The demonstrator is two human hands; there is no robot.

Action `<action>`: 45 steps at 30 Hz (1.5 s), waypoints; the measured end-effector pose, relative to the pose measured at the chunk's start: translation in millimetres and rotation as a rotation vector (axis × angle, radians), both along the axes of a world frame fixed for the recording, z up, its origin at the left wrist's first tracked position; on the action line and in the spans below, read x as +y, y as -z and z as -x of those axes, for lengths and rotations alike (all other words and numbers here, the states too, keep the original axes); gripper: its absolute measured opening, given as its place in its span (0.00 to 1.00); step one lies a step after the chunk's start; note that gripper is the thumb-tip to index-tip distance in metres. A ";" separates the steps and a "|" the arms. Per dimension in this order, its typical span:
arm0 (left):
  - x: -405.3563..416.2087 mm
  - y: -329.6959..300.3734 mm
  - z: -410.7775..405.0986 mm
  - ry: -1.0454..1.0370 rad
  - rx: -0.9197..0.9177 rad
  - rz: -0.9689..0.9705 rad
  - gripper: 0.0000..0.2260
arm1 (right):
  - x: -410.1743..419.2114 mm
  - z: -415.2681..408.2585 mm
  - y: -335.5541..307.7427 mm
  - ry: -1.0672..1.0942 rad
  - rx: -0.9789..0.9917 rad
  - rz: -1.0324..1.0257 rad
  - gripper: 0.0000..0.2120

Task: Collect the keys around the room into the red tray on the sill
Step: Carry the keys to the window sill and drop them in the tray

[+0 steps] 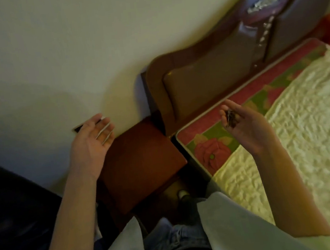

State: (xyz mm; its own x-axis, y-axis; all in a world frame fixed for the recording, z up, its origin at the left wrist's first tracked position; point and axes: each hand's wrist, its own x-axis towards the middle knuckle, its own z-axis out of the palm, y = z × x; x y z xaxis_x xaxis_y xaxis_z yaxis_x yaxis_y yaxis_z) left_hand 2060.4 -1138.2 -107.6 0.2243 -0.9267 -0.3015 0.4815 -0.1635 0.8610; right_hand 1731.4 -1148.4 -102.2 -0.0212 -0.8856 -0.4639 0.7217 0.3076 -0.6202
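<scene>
My right hand [242, 125] is raised over the near corner of the bed, palm up, with a small dark bunch of keys [230, 119] lying in its curled fingers. My left hand [93, 139] hangs open and empty above the left edge of the brown bedside table [141, 161], fingers spread, close to the wall. The red tray and the sill are out of sight.
A bed with a cream quilt [302, 131] and a rose-patterned mattress edge [213, 152] fills the right side, under a brown padded headboard [206, 80]. A dark wall socket [79, 128] sits behind my left hand. Dark furniture [13, 210] stands at the lower left.
</scene>
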 end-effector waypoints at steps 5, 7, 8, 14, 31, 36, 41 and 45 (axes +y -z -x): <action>7.9 13.9 30.0 0.211 0.018 -0.083 0.09 | 76.9 17.0 11.1 0.199 0.004 -0.054 0.09; 12.2 18.4 46.1 0.309 0.022 -0.106 0.09 | 105.0 23.0 14.5 0.263 0.004 -0.089 0.10; 14.6 20.6 55.8 0.365 0.018 -0.112 0.09 | 118.5 26.3 15.4 0.293 0.008 -0.104 0.10; 30.7 24.8 134.3 0.669 -0.010 -0.155 0.11 | 193.4 52.5 15.8 0.485 0.032 -0.137 0.09; 238.3 11.3 426.7 1.370 -0.077 -0.076 0.11 | 514.3 171.9 11.8 1.253 -0.078 -0.076 0.18; 344.2 15.6 506.0 1.531 -0.021 -0.159 0.11 | 632.8 205.8 9.1 1.449 -0.062 -0.053 0.20; 443.0 13.9 570.0 1.717 0.026 -0.248 0.11 | 741.9 217.2 3.6 1.691 -0.036 -0.037 0.12; 506.1 5.5 607.1 1.852 -0.003 -0.258 0.12 | 805.8 212.2 -3.3 1.852 -0.036 -0.049 0.12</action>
